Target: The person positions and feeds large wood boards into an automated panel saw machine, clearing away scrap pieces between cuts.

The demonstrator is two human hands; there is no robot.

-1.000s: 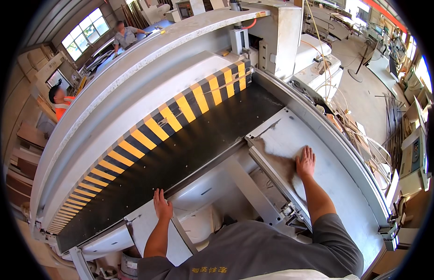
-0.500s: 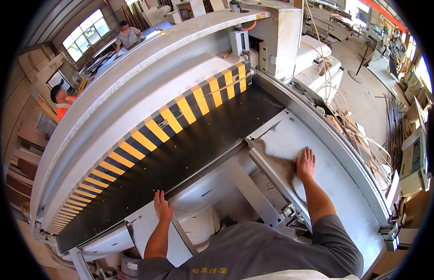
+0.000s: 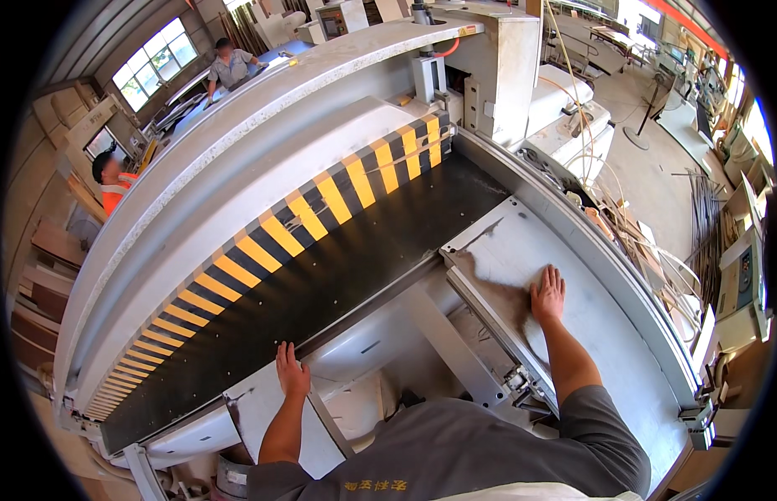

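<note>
A large grey machine fills the middle, with a long black bed (image 3: 355,259) under a beam that carries a yellow-and-black striped guard (image 3: 280,230). My left hand (image 3: 292,371) is open and empty, its fingers stretched out on the narrow grey support plate (image 3: 272,417) by the bed's near edge. Farther right, my right hand (image 3: 548,296) lies open with the palm down on a wide metal side table (image 3: 601,351), beside a dark worn patch (image 3: 501,288). Neither hand holds anything.
A raised metal fence (image 3: 605,250) borders the side table on the right. Beyond it lie wood scraps and hoses (image 3: 639,238). A control panel (image 3: 743,280) stands at far right. Behind the machine are a person in grey (image 3: 231,67) and one in orange (image 3: 115,188).
Both my hands stay where they were. Behind the machine, the person in orange has shifted slightly to the right.
</note>
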